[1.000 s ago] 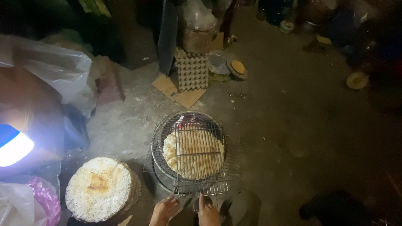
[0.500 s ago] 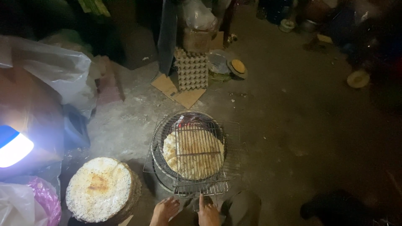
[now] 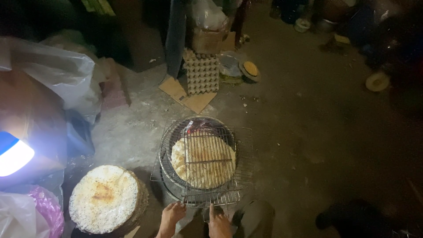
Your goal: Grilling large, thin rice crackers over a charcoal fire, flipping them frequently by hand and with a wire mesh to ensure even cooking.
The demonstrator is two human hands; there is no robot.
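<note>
A round pale flatbread [image 3: 202, 161] lies clamped in a wire grill rack [image 3: 207, 132] over a round charcoal stove [image 3: 169, 152], with red embers glowing at the far rim. My left hand [image 3: 172, 215] rests at the rack's near left edge, fingers curled by the wire. My right hand [image 3: 218, 222] touches the rack's near edge by its handle wires. To the left stands a stack of toasted, seed-speckled flatbreads [image 3: 103, 203].
A bright lamp [image 3: 13, 154] glares at the left. Plastic bags [image 3: 57, 79] and a pink bag [image 3: 44, 211] crowd the left side. An egg carton [image 3: 202, 74], cardboard [image 3: 187, 96] and a lidded jar [image 3: 249, 70] lie beyond the stove. A dark shoe [image 3: 352, 218] sits at right.
Both hands have stayed at the rack's near edge; the rack and flatbread look much the same. The view has barely shifted.
</note>
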